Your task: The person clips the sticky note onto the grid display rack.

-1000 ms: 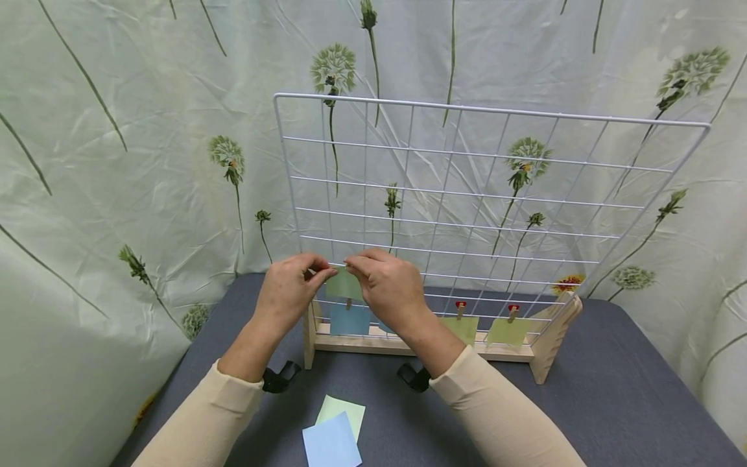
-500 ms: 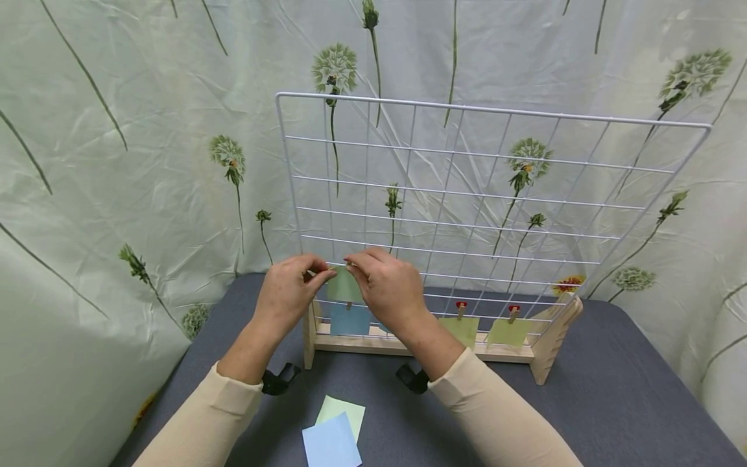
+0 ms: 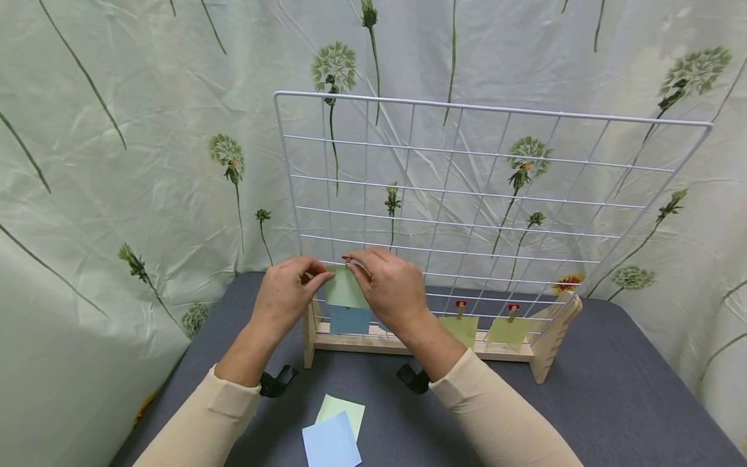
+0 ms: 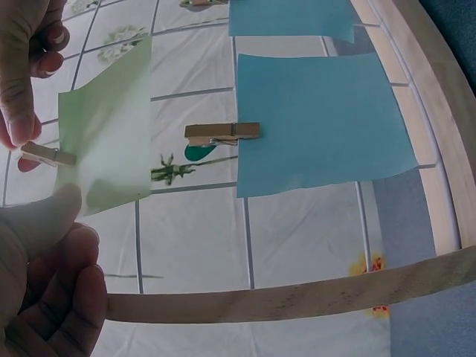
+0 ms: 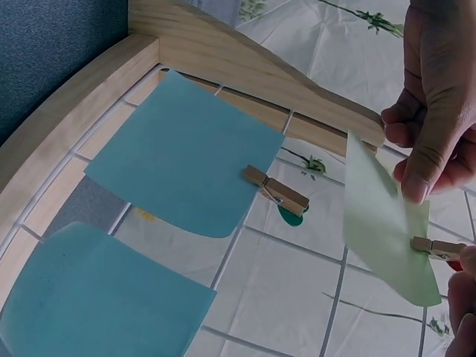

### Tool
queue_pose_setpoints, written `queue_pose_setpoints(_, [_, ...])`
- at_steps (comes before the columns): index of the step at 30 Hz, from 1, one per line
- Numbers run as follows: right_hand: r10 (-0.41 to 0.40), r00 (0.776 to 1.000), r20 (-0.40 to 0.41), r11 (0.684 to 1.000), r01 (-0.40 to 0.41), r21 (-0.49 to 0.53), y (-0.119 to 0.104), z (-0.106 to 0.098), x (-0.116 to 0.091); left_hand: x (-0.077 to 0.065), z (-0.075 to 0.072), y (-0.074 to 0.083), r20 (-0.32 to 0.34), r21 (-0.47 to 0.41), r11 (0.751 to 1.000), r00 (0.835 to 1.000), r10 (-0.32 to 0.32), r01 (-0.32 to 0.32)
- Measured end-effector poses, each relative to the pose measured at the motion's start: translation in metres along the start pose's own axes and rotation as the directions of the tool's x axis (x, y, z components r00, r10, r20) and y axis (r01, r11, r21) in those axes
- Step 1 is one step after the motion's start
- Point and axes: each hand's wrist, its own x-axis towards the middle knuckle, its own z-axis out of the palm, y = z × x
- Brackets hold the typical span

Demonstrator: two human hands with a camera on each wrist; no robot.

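A pale green paper note [image 3: 345, 287] is held at the wire grid, above a blue note [image 3: 349, 320] clipped lower down. My left hand [image 3: 284, 290] pinches the green note near its upper left corner. With thumb and fingertips, my right hand [image 3: 393, 288] pinches a small wooden clothespin [image 4: 48, 154] with a red decoration. Its tip overlaps the note's top edge in both wrist views. Another clothespin [image 5: 275, 190], with a green decoration, fastens the blue note. A second blue note [image 5: 104, 297] is beside it, mostly behind my right hand in the head view.
The white wire grid [image 3: 461, 107] stands on a wooden base [image 3: 362, 345]. Two yellow-green notes [image 3: 508, 332] hang low on its right, under red-topped clothespins. A loose blue note [image 3: 332, 441] overlaps a loose green note [image 3: 341, 407] on the dark table [image 3: 630, 395]. A flowered cloth hangs behind.
The green note now shows more of its face and its lower edge has come forward, covering the clothespin below. My left fingertips have shifted slightly left; the right hand has barely moved.
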Motion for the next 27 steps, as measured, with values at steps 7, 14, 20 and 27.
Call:
queue_pose_setpoints(7, [0.0, 0.999, -0.041, 1.0, 0.001, 0.024, 0.003, -0.001, -0.004, -0.004, 0.001, -0.002, -0.001, -0.003, 1.0, 1.0, 0.003, -0.003])
queue_pose_setpoints(14, [0.004, 0.999, -0.047, 1.0, -0.003, 0.012, 0.006, -0.001, -0.008, -0.009, 0.002, -0.005, -0.013, 0.004, 1.0, 1.0, 0.018, -0.018])
queue_pose_setpoints(20, [0.017, 1.0, -0.026, 1.0, -0.016, 0.01, 0.008, -0.001, -0.012, -0.013, 0.003, -0.005, -0.009, -0.004, 1.0, 1.0, 0.019, -0.019])
queue_pose_setpoints(27, [0.011, 1.0, -0.027, 1.0, -0.011, -0.007, 0.01, -0.001, -0.018, -0.019, 0.005, -0.005, 0.019, -0.001, 1.0, 1.0, -0.015, 0.015])
